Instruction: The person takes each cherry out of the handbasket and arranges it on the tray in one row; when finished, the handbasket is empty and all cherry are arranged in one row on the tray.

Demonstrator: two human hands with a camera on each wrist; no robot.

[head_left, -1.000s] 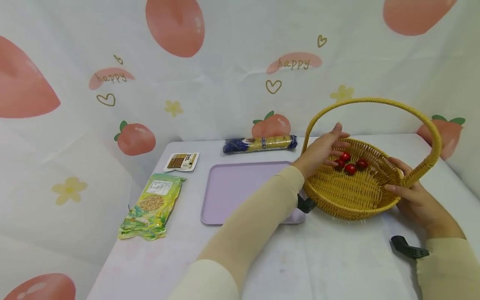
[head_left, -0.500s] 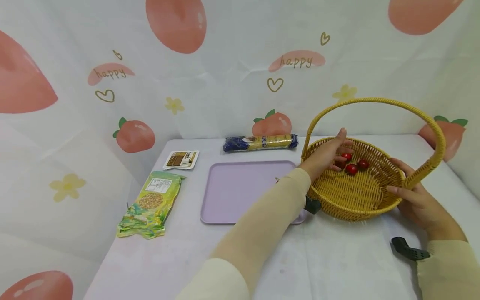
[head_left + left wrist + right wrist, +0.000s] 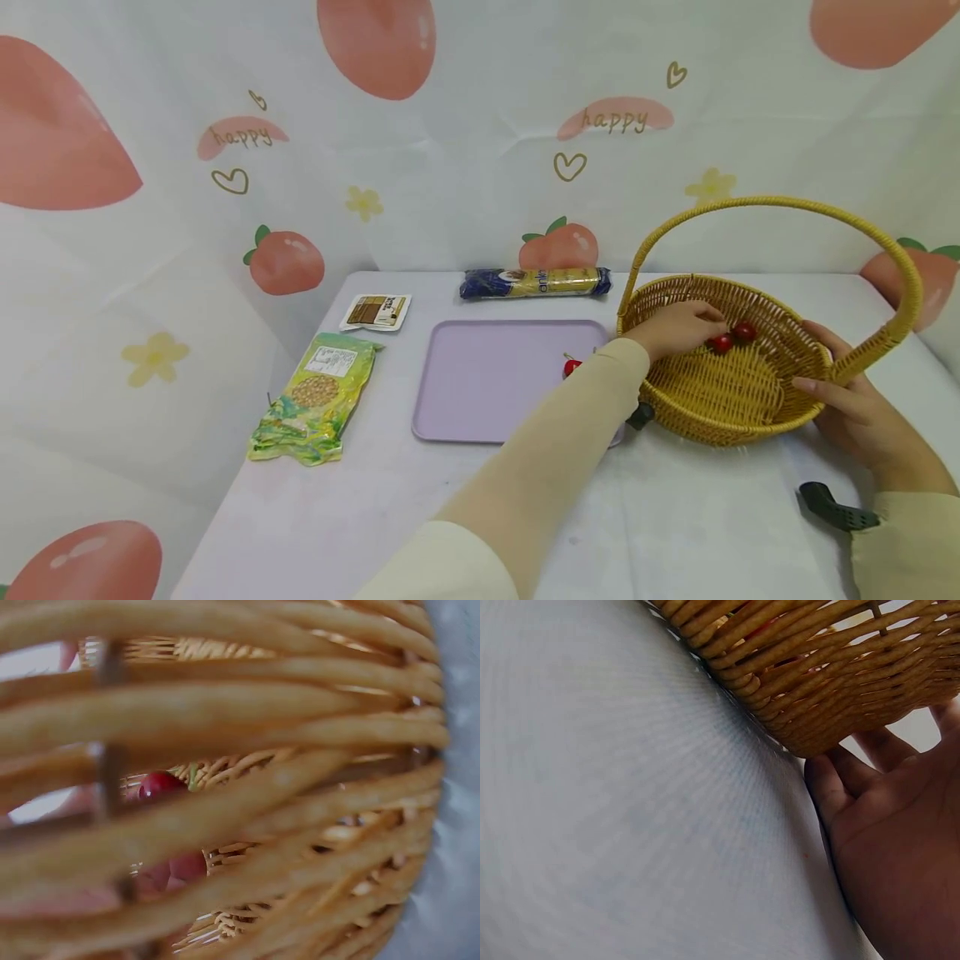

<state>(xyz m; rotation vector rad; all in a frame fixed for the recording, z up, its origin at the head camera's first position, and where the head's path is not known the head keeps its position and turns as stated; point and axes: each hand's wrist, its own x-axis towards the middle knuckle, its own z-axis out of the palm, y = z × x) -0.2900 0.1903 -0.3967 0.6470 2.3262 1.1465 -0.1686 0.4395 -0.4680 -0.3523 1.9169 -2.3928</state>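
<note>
Wicker basket (image 3: 708,427) with cherries (image 3: 744,332) inside

Nearest us, the right grip (image 3: 862,417) clasps the basket's rim, thumb inside and fingers outside. Farther in, the left grip (image 3: 678,327) dips into the basket, fingers bent; we cannot tell whether it pinches a cherry. We see two cherries just beside its fingertips, and one more cherry (image 3: 572,367) on the lilac tray (image 3: 480,375) left of the basket.

Green-and-yellow printed plastic bag (image 3: 315,400) lies flat at left of white-covered table (image 3: 337,517); small white-and-brown flat packet (image 3: 377,312) just beyond. Long blue-and-yellow cylindrical package (image 3: 536,283) lies crosswise near white, fruit-printed cloth backdrop (image 3: 465,125).
</note>
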